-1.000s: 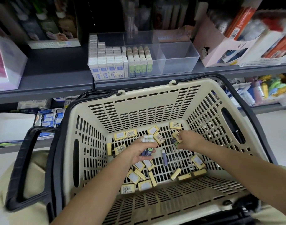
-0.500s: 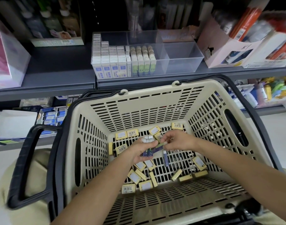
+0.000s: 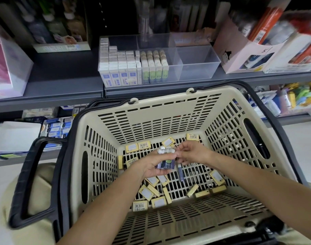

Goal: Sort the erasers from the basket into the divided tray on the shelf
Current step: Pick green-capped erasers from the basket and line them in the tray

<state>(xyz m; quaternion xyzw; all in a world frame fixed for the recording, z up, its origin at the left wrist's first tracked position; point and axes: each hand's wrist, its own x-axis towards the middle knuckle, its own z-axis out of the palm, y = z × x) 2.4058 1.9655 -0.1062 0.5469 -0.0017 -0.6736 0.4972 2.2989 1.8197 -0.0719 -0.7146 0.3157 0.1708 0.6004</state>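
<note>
In the beige basket [image 3: 151, 103] my left hand [image 3: 149, 167] grips a bundle of purple-sleeved erasers [image 3: 166, 163] with white tops. My right hand [image 3: 192, 153] is against the bundle's right side, its curled fingertips pinching the outermost eraser at the top. One more purple eraser [image 3: 180, 172] lies on the basket floor just right of the bundle. Several yellow boxed erasers [image 3: 146, 191] are scattered around it. The clear divided tray [image 3: 197, 62] stands on the shelf behind, with white-and-blue erasers [image 3: 115, 71] at its left and green-sleeved ones [image 3: 154, 69] beside them.
The basket's black handles [image 3: 25, 183] fold out to the left and behind. A pink cardboard display box [image 3: 239, 55] stands right of the tray, a pink-and-white box [image 3: 8, 68] at far left. A lower shelf [image 3: 54, 128] holds more stationery.
My right hand picked a purple eraser off the basket floor and carried it left to the bundle in my left hand. The view shifted slightly.
</note>
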